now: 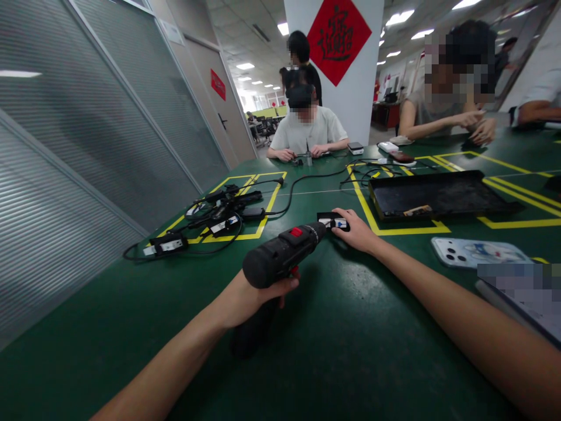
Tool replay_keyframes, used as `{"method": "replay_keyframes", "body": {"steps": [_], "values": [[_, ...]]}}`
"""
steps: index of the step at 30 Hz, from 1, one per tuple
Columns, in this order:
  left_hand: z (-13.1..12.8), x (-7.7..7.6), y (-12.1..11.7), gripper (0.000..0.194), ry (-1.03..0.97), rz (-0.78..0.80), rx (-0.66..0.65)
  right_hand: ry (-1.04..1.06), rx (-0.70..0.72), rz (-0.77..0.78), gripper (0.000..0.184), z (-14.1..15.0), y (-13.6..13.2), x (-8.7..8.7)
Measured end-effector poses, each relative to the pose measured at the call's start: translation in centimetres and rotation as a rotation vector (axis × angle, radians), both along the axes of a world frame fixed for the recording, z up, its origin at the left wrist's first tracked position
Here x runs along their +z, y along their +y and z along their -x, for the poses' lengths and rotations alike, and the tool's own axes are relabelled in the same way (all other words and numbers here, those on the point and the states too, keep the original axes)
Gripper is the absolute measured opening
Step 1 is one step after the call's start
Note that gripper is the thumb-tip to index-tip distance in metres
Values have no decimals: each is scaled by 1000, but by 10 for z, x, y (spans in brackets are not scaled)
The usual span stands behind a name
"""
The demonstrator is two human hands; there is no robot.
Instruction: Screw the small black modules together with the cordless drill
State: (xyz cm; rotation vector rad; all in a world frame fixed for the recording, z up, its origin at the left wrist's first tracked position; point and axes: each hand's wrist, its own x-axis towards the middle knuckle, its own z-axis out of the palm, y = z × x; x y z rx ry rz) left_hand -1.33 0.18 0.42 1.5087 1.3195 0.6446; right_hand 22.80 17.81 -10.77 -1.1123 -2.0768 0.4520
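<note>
A black cordless drill (283, 254) with red switches is gripped by my left hand (258, 295), its chuck pointing forward and right. The bit at its tip meets or nearly meets a small black box with a white label (326, 221), which looks like a power adapter. My right hand (354, 231) is closed over the right end of that box and holds it against the green table. Part of the box is hidden under my fingers. The drill's handle is mostly hidden behind my left hand and in shadow.
A heap of black adapters and cables (228, 207) lies at left in a yellow-taped area. At right are a black tray (433, 196), a phone (480, 251) and a grey slab-like object (521, 298). People sit across the green table (350, 351); a cable (302, 181) crosses it.
</note>
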Motion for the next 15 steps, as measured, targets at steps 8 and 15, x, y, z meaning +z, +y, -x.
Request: {"method": "replay_keyframes", "body": {"steps": [8, 15], "values": [[8, -4, 3, 32, -29, -10, 36, 9, -5, -3, 52, 2, -1, 0], [12, -8, 2, 33, -83, -6, 47, 13, -10, 11, 53, 1, 0, 0]]}}
